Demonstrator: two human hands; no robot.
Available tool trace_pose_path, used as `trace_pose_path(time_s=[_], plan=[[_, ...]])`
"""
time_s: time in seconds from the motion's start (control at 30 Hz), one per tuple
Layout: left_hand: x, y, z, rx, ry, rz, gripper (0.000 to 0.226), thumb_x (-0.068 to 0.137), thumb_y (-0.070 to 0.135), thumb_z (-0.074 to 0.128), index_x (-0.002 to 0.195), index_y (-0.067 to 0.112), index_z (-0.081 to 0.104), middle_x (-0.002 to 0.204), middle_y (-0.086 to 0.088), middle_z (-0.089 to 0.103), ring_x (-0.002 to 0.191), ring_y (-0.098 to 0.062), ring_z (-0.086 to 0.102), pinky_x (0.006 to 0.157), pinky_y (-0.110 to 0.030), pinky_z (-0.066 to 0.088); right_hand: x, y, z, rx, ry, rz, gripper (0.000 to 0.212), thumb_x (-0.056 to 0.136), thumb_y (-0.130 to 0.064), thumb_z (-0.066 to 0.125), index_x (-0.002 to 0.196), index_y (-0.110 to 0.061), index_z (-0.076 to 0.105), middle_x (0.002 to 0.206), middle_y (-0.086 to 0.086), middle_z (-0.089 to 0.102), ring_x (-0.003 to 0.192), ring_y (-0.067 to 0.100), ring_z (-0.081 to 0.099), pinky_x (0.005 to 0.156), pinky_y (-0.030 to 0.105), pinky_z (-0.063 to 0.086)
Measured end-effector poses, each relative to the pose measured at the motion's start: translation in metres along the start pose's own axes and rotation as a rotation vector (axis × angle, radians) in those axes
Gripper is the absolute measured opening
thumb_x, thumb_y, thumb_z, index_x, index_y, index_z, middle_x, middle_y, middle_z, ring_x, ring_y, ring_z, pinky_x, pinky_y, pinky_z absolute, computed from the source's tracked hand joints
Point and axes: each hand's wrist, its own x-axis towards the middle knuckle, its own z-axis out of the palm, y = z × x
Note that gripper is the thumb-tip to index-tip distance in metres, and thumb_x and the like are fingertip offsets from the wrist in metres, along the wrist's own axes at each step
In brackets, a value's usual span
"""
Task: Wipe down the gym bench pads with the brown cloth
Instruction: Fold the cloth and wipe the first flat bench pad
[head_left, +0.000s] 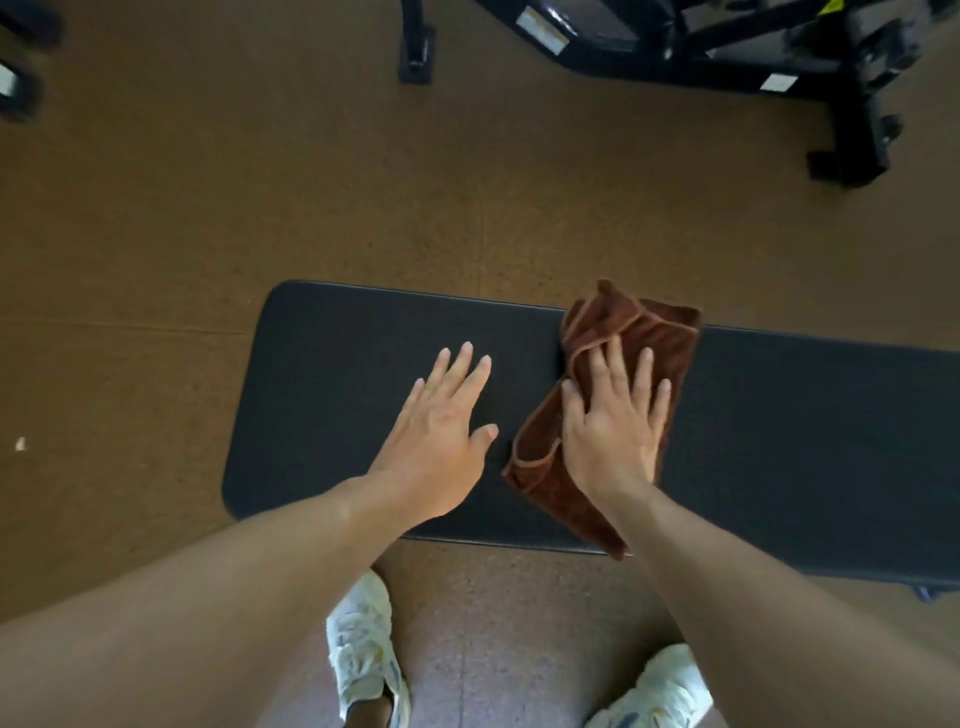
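A black padded gym bench pad (337, 364) runs across brown rubber flooring (156, 234), its rounded end to the left. On the pad, right of its middle, lies a crumpled brown cloth (644, 332) with lighter piped edging, one corner hanging over the pad's near edge. A right hand (613, 426) presses flat on the cloth; a left hand (441, 431) rests flat on the bare pad just left of the cloth.

Both bare forearms reach forward and down, the left hand (441, 431) lying flat with fingers straight and slightly spread, thumb out to the side, while the right hand (615, 426) presses palm-down with its fingers spread and straight.
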Motion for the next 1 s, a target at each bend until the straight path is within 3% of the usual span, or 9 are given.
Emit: trace_pose_path(time_s=[0.07, 0.2, 0.37, 0.5, 0.7, 0.9, 1.0], plan=[[-0.015, -0.028, -0.02, -0.02, 0.066, -0.014, 0.069, 0.108, 0.027, 0.044, 0.163, 0.029, 0.003, 0.17, 0.014, -0.011, 0.153, 0.0, -0.021, 0.128, -0.032, -0.006, -0.014, -0.067, 0.026, -0.051, -0.089, -0.242, 0.061, 0.109, -0.051, 0.023, 0.167, -0.035, 0.013, 0.176, -0.013, 0.0, 0.161, 0.019, -0.02, 0.13, 0.05, -0.012], [-0.032, -0.066, -0.055, -0.035, 0.175, -0.101, 0.063, 0.109, 0.025, 0.036, 0.163, 0.03, 0.004, 0.168, 0.018, -0.014, 0.149, 0.007, -0.024, 0.128, -0.032, -0.006, -0.043, -0.15, 0.069, -0.226, -0.253, -0.707, 0.07, 0.108, -0.05, 0.025, 0.167, -0.034, -0.008, 0.176, -0.007, -0.011, 0.158, 0.023, -0.028, 0.13, 0.054, -0.008], [-0.027, -0.076, -0.069, 0.0, 0.172, -0.167, 0.061, 0.11, 0.035, 0.033, 0.164, 0.027, 0.005, 0.17, 0.012, -0.008, 0.153, 0.001, -0.017, 0.129, -0.033, -0.004, 0.002, -0.153, 0.06, -0.221, -0.201, -0.84, 0.061, 0.108, -0.047, 0.02, 0.167, -0.03, 0.014, 0.176, -0.008, 0.013, 0.163, 0.017, -0.007, 0.132, 0.047, -0.002], [-0.027, -0.047, -0.042, 0.048, 0.096, -0.128, 0.064, 0.108, 0.039, 0.037, 0.164, 0.028, 0.006, 0.171, 0.012, -0.008, 0.153, -0.001, -0.018, 0.127, -0.03, -0.006, 0.028, -0.097, 0.04, -0.202, -0.089, -0.663, 0.058, 0.11, -0.048, 0.025, 0.165, -0.03, 0.028, 0.174, -0.01, 0.019, 0.163, 0.016, 0.0, 0.132, 0.047, 0.004], [-0.014, 0.033, 0.019, 0.03, -0.035, -0.071, 0.067, 0.108, 0.039, 0.039, 0.164, 0.026, 0.003, 0.171, 0.008, -0.011, 0.154, -0.005, -0.018, 0.128, -0.033, -0.005, 0.036, 0.045, -0.017, -0.184, -0.023, -0.38, 0.057, 0.112, -0.05, 0.02, 0.166, -0.032, 0.021, 0.175, -0.012, 0.012, 0.163, 0.014, -0.006, 0.132, 0.044, -0.002], [-0.005, 0.099, 0.075, 0.091, -0.216, -0.097, 0.08, 0.106, 0.044, 0.046, 0.163, 0.026, -0.006, 0.171, 0.005, -0.014, 0.156, -0.013, -0.018, 0.127, -0.037, -0.004, 0.006, 0.171, -0.067, -0.063, 0.042, 0.102, 0.058, 0.112, -0.052, 0.021, 0.167, -0.035, 0.016, 0.175, -0.018, 0.003, 0.161, 0.01, -0.012, 0.131, 0.039, -0.009], [-0.01, 0.104, 0.091, 0.183, -0.212, -0.12, 0.083, 0.104, 0.048, 0.046, 0.163, 0.023, -0.009, 0.169, 0.0, -0.023, 0.155, -0.018, -0.024, 0.127, -0.04, -0.005, -0.021, 0.207, -0.073, -0.002, 0.104, 0.382, 0.062, 0.11, -0.055, 0.022, 0.167, -0.031, 0.018, 0.175, -0.017, 0.002, 0.162, 0.011, -0.009, 0.131, 0.041, -0.008]])
